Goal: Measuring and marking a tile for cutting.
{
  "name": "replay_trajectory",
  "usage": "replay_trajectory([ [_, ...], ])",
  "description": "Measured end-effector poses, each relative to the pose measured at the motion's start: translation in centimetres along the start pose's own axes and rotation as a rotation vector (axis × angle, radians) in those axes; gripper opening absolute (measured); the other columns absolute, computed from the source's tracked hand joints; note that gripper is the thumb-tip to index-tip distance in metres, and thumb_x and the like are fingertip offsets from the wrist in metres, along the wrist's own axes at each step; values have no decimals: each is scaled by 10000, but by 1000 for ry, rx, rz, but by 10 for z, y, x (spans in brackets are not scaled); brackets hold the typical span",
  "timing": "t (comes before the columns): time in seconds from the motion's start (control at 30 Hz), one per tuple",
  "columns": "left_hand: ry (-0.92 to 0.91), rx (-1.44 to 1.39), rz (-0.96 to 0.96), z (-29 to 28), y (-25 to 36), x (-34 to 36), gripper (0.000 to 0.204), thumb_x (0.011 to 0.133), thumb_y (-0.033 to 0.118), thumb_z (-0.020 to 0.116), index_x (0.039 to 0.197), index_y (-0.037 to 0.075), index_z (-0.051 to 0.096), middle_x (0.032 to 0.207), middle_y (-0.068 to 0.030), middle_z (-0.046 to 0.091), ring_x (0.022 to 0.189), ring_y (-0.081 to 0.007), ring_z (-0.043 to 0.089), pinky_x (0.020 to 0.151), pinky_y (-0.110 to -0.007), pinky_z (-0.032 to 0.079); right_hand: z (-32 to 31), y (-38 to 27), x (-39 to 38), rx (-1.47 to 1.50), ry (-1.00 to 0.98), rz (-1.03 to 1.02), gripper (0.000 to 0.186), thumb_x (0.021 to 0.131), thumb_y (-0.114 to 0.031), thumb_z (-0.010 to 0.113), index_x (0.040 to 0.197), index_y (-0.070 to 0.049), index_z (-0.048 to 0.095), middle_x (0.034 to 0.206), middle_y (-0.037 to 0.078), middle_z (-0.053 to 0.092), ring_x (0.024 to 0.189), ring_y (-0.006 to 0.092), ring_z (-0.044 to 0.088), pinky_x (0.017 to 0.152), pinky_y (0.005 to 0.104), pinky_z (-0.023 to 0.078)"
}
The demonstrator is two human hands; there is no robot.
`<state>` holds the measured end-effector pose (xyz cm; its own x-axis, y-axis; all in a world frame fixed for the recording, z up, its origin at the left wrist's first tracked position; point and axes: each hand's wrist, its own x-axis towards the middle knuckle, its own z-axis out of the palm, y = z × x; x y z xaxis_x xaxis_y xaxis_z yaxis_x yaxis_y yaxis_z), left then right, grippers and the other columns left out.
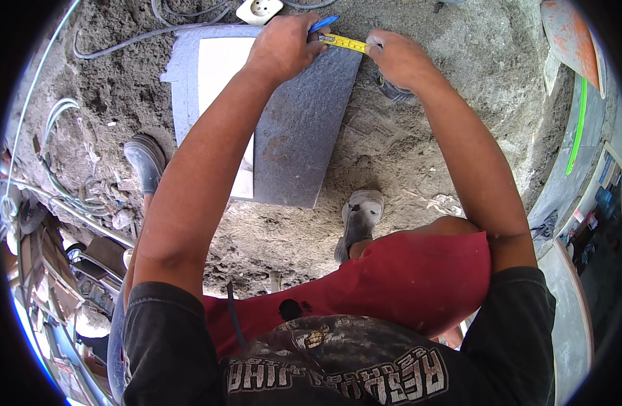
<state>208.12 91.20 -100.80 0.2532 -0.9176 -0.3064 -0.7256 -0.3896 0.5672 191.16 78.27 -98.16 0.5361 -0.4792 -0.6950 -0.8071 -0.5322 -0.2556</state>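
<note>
A short stretch of yellow tape measure point(346, 44) spans the gap between my hands, over the far right corner of a grey slab point(297, 135). My left hand point(284, 47) is closed on the tape's metal-tipped end and also holds a blue pen point(324, 24). My right hand point(400, 59) pinches the other end of the visible blade, just off the slab's right edge. Below that hand shows a dark rounded object point(394, 91), partly hidden, whose kind I cannot tell. A long white strip point(219, 68) lies on the slab, partly covered by my left forearm.
A white socket block point(259, 10) with a grey cable point(121, 53) lies beyond the slab on rough, dusty ground. My shoes point(362, 210) stand near its close end. Coiled hoses point(54, 135) lie at left; an orange-stained container point(573, 40) stands far right.
</note>
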Motion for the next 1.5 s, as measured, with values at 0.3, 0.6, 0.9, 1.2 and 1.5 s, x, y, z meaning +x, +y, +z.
replay_trajectory([
  [0.3, -24, -86, 3, -3, -3, -2, 346, 831, 203, 776, 1135, 98, 649, 793, -78, 635, 735, -231, 633, 731, -395, 507, 0, -1, 0, -1, 8, 5, 244, 1002, -275, 496, 1144, -136, 637, 1038, 124, 679, 993, 322, 647, 857, 468, 500],
  [0.6, 1, -351, -12, -32, -23, -29, 378, 1028, 319, 511, 1279, 37, 529, 829, -93, 580, 727, -174, 583, 705, -320, 486, 4, 3, 1, 52, 28, -22, 250, 1016, -293, 493, 1079, -86, 617, 912, 129, 637, 859, 295, 623, 770, 453, 477],
  [0.9, -123, -825, -381, -50, 4, -47, 271, 1041, 269, 488, 1260, 124, 555, 963, -76, 649, 850, -145, 672, 634, -270, 540, 0, 0, 0, 20, 6, -16, 252, 1014, -283, 488, 1111, -96, 626, 968, 131, 656, 922, 303, 634, 820, 458, 487],
  [1.2, -266, -1600, -247, -48, -16, -48, 281, 996, 164, 481, 1237, 36, 549, 1063, -106, 673, 1000, -187, 666, 821, -283, 526, -2, -2, 0, 1, -22, 12, 260, 1011, -286, 484, 1142, -124, 639, 1046, 127, 677, 1003, 321, 640, 875, 455, 495],
  [1.5, 123, -962, -206, -8, -22, -33, 329, 948, 361, 665, 1124, 92, 731, 805, -7, 639, 804, -88, 551, 743, -238, 436, -4, -5, -1, 4, -34, 37, 253, 1013, -287, 485, 1124, -119, 638, 979, 118, 674, 947, 303, 645, 838, 452, 496],
])
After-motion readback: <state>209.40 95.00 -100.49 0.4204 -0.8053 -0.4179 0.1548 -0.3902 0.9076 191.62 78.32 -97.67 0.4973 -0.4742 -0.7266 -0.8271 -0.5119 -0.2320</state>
